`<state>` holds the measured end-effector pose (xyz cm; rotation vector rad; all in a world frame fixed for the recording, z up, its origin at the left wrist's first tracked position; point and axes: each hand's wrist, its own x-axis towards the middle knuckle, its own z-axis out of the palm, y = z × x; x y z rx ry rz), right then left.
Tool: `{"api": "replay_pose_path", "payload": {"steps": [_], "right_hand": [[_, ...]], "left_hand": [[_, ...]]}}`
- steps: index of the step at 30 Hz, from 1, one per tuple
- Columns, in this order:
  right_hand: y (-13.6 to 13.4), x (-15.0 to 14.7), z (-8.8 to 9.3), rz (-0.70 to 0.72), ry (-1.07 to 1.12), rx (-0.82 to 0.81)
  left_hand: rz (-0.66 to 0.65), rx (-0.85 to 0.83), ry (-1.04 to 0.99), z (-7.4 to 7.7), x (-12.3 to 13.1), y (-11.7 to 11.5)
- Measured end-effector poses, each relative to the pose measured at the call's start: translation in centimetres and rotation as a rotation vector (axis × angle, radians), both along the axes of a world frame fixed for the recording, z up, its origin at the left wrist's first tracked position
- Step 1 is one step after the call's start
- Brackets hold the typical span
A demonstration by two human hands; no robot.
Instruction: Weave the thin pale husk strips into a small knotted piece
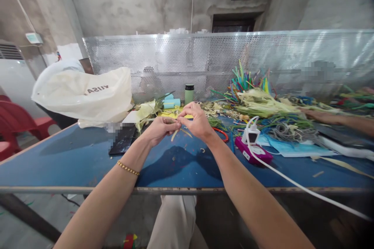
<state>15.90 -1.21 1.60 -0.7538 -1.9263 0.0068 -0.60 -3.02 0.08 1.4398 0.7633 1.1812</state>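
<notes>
My left hand [163,129], with a gold bead bracelet [128,168] at the wrist, is closed in a pinch over the middle of the table. Facing it, my right hand [196,121] pinches too, and the fingertips of both hands meet. Between them are thin pale yellow-green strips of husk [174,135], whose loose ends hang below the fingers. How the strips are joined is hidden by my fingers. Just behind the hands lies a yellow sheet [184,113]. Left of my left hand are a dark phone [124,140] and a crumpled pale husk [145,111].
On the blue table [73,159] stand a green bottle [189,94] and a purple power socket [253,151] with a white cable. Husks [260,101], green cords and grey wire [292,131] pile up at right, near another person's hand [318,116]. A white bag [87,95] lies left.
</notes>
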Motion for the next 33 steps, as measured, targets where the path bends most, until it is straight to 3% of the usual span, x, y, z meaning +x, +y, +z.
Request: {"api": "replay_pose_path", "payload": {"steps": [11,14,17,20,22,24,33], "right_hand": [[0.0,-0.6,-0.6,-0.026,0.050,-0.002],[0.5,0.0,-0.2,0.033,0.204,-0.130],[0.6,0.5,0.2,0.106,0.435,-0.362],[0.1,0.3,0.3,0.271,0.360,-0.529],[-0.2,-0.1,0.2,0.359,0.365,-0.502],[-0.2,-0.5,0.1,0.362,0.375,-0.484],[0.5,-0.4,-0.5,0.196,0.247,-0.338]], "left_hand": [[-0.001,-0.017,0.005,-0.1,0.3,-0.2],[-0.027,-0.076,-0.079,-0.1,0.1,0.1],[-0.038,-0.125,-0.206,0.1,-0.1,0.3],[-0.066,-0.129,-0.267,0.2,-0.3,0.4],[-0.094,-0.115,-0.258,0.2,-0.4,0.4],[-0.103,-0.102,-0.251,0.2,-0.4,0.4],[-0.029,0.027,-0.122,-0.1,-0.3,0.5]]}}
